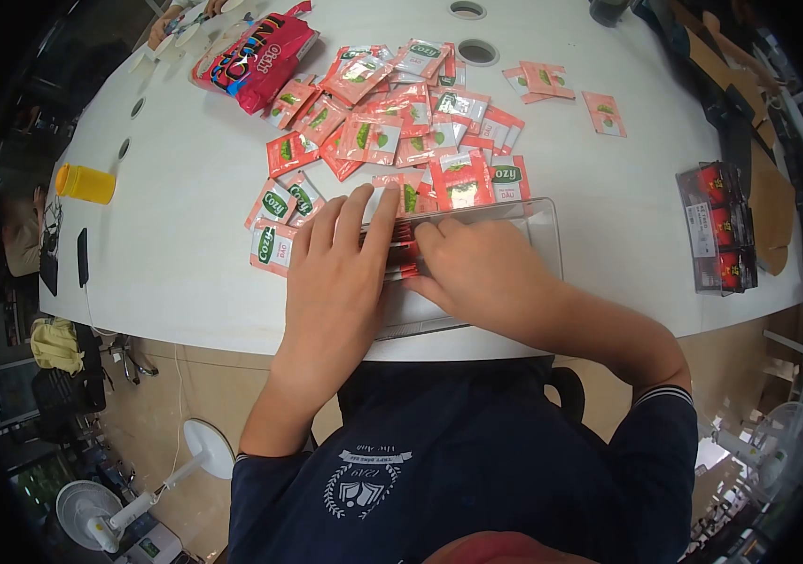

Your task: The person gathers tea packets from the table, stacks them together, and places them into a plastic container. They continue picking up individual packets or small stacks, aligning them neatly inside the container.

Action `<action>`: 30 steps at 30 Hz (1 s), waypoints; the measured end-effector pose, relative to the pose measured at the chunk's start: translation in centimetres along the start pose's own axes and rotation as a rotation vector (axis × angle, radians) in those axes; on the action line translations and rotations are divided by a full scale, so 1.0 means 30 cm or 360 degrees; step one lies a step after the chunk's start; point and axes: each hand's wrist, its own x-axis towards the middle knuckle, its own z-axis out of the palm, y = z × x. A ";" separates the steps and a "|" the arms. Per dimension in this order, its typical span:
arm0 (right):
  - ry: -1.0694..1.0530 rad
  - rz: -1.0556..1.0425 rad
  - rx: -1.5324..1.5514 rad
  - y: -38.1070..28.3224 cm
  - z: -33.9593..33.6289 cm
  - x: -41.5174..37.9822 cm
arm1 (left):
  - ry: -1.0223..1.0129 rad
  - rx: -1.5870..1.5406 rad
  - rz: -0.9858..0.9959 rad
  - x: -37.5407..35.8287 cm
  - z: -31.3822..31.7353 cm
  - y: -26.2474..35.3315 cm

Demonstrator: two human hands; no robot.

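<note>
A clear plastic box (544,235) lies at the near edge of the white table (185,235). My left hand (335,282) lies flat over its left end, fingers spread, touching a row of red tea sachets (405,246) standing inside. My right hand (481,268) reaches into the box from the right and presses on the same row. Just beyond the box lies a loose heap of red and white tea sachets (392,132), some marked "Cozy".
A big red bag (256,58) lies at the far left of the heap. A filled clear box of red packs (719,227) stands at the right edge. A yellow bottle (87,183) and a black phone (83,256) lie at the left. Another person's hands (180,17) work at the far corner.
</note>
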 end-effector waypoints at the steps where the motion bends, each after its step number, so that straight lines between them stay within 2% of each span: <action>1: -0.0018 -0.0057 -0.0048 -0.002 -0.004 -0.001 | 0.0003 0.0040 0.0003 0.000 0.008 -0.004; 6: 0.0020 -0.0231 -0.0089 0.023 -0.004 -0.008 | -0.0014 0.0104 0.0009 -0.002 0.017 -0.006; 9: -0.0160 -0.0247 -0.0150 0.031 0.000 -0.016 | -0.0005 0.0133 0.0013 -0.002 0.024 -0.007; 15: -0.0017 -0.0286 -0.0092 0.025 0.034 0.019 | -0.0051 0.0103 0.0024 0.012 0.018 -0.007; 18: -0.0083 -0.0192 -0.0111 0.021 0.012 0.028 | -0.0094 0.0073 -0.0001 0.013 0.014 -0.012; 21: -0.0333 -0.0091 -0.0139 -0.007 -0.032 0.043 | -0.0113 0.0010 -0.0023 0.016 0.012 -0.013; 24: -0.0099 -0.0184 -0.0157 0.010 0.021 0.042 | -0.0167 -0.0034 -0.0057 0.019 0.010 -0.017; 30: -0.0100 -0.0086 -0.0053 0.036 -0.024 0.039 | -0.0139 -0.0072 -0.0058 0.018 0.013 -0.020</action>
